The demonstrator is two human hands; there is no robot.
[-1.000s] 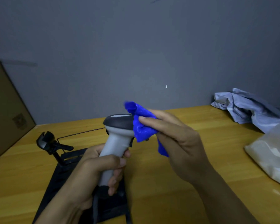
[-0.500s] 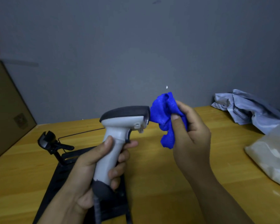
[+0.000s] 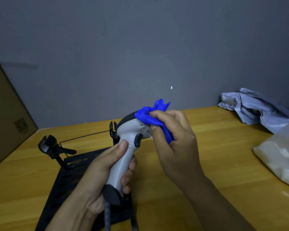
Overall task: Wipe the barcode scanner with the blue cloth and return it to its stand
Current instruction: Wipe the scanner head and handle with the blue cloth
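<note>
L hand (image 3: 97, 172) grips scanner (image 3: 123, 157), R hand (image 3: 175, 140) pinches blue cloth (image 3: 150, 117); wood table (image 3: 207, 164), grey wall (image 3: 140, 47), maybe cardboard (image 3: 5, 114) left.

I can read no text here. The barcode scanner (image 3: 123, 147) in my left hand (image 3: 97, 177) carries small marks on its side, at about one o'clock from my thumb, too blurred to make out. The cardboard box (image 3: 8, 117) at nine o'clock bears a smudged printed mark, also illegible.

Both hands (image 3: 107, 170) (image 3: 175, 140) raised (fingers curled).
</note>
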